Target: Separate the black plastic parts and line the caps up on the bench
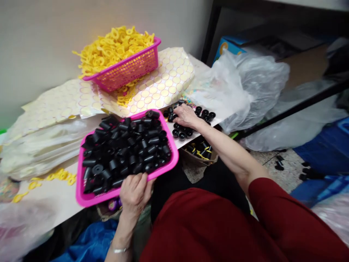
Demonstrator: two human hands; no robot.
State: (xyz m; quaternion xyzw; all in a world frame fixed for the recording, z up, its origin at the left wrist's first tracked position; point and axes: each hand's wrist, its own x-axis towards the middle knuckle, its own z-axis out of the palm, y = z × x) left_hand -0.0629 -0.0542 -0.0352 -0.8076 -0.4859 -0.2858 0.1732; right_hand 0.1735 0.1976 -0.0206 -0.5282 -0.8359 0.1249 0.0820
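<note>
A pink plastic basket (176,154), heaped with short black plastic cylinders (131,145), stands at the table's front edge. My left hand (135,193) has its fingers wrapped over the near rim. To the right of the basket, my right hand (185,115) reaches down among round black caps (182,136) on the white tabletop. Its fingers are bent over the pieces, and what lies under the fingertips is hidden. More black caps (205,113) sit just right of that hand.
Behind is another pink basket (128,71) piled with yellow plastic pieces (117,47), on sheets of round stickers (163,87). Loose yellow pieces (61,175) lie at the left. Clear plastic bags (245,80) bulge at the right; a box of black and yellow pieces (200,151) is below the table.
</note>
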